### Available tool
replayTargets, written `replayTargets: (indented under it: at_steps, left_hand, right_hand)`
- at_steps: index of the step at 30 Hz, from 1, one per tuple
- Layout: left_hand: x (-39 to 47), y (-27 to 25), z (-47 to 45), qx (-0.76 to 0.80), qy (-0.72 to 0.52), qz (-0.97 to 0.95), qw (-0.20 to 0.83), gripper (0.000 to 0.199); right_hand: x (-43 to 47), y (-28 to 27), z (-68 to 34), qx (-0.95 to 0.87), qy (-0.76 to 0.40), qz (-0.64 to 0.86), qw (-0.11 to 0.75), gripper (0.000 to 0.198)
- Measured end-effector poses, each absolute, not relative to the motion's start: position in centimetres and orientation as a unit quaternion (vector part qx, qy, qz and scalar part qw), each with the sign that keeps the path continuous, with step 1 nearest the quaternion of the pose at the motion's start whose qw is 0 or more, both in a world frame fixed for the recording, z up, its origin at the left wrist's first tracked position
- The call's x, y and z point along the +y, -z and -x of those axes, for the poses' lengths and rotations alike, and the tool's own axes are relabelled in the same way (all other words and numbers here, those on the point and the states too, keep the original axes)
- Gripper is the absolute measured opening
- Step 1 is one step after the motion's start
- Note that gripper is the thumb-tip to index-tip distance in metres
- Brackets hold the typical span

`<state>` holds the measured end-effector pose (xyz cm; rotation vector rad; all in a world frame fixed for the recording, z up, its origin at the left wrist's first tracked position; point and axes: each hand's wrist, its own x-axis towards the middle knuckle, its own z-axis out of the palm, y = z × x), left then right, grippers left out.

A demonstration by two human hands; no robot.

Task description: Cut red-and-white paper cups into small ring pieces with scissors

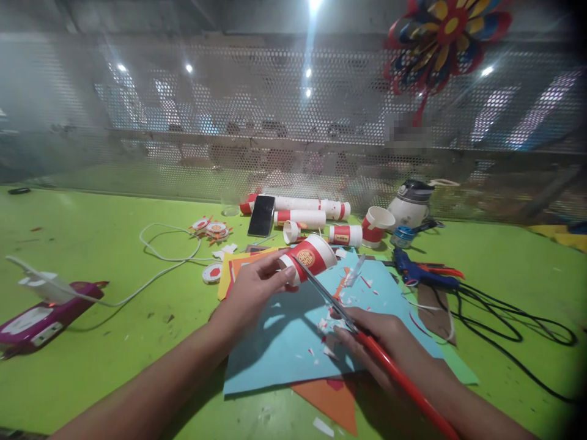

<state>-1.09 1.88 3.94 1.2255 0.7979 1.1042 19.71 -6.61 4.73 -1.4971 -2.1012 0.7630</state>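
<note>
Red-and-white paper cup [310, 256] gripped on its side in left hand [257, 292], over blue sheet [284, 342] mid-desk, rim toward far-right; right hand [380, 342] clasping red scissors [367, 342], blades angled at cup base.

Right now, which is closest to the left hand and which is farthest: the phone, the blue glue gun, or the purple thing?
1. Phone, just behind the left hand.
2. Blue glue gun, off to the right.
3. Purple thing, far left.
</note>
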Motion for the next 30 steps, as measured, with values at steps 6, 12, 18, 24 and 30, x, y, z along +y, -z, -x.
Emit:
replayTargets:
  at_steps: [6, 12, 18, 24, 30]
  left_hand:
    - [1.8, -3.7, 0.9, 0.358, -0.491, -0.515, 0.605, 0.048]
    - [1.9, -4.3, 1.1, 0.333, -0.491, -0.474, 0.651, 0.041]
    - [2.4, -4.4, 1.5, 0.342, -0.458, -0.433, 0.697, 0.032]
    - [2.3, -4.2, 1.3, 0.337, -0.484, -0.473, 0.655, 0.034]
    - [2.2, -3.9, 1.1, 0.330, -0.476, -0.485, 0.655, 0.033]
  right_hand:
    - [-7.1, -4.9, -19.1, -0.747, -0.262, 0.566, 0.230, 0.031]
    - [-6.8, -3.8, -19.6, -0.761, -0.229, 0.559, 0.238, 0.027]
    - [-6.4, -3.7, -19.7, -0.757, -0.268, 0.556, 0.213, 0.026]
    - [-6.1, -4.1, -20.0, -0.757, -0.288, 0.543, 0.221, 0.025]
    - [-6.3, -3.9, -20.2, -0.768, -0.271, 0.541, 0.210, 0.024]
